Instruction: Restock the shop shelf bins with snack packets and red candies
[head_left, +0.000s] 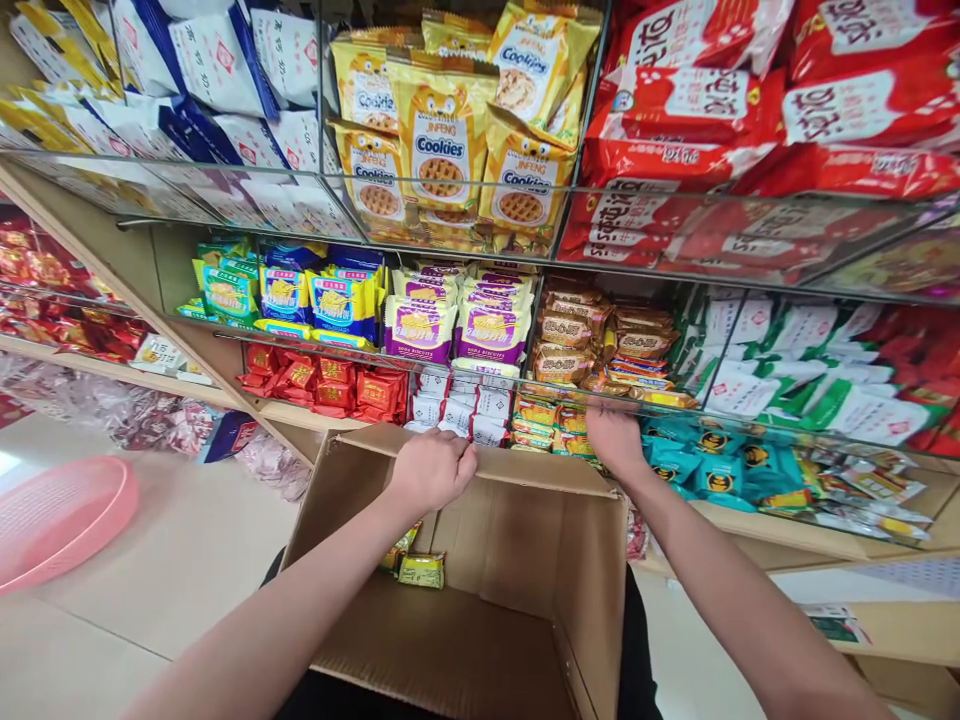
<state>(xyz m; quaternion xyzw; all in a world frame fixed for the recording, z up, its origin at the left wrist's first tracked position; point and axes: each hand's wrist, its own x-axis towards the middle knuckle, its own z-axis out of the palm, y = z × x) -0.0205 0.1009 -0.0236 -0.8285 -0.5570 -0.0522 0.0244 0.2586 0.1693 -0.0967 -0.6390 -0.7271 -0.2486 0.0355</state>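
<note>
An open cardboard box (pixel 525 560) sits in front of me with two small yellow-green snack packets (pixel 421 570) on its bottom. My left hand (pixel 431 468) is curled in a fist over the box's far flap, by the white packets (pixel 465 405) on the low shelf; what it holds is hidden. My right hand (pixel 615 437) reaches into the orange-and-green snack packets (pixel 551 420) on the same shelf, fingers buried among them.
Glass-fronted shelves hold yellow Cookies bags (pixel 442 150), red bags (pixel 720 100), purple biscuit packs (pixel 457 325), blue packs (pixel 322 300), teal packets (pixel 712 465) and red packets (pixel 322 380). A pink plastic basket (pixel 52 515) lies on the tiled floor at left.
</note>
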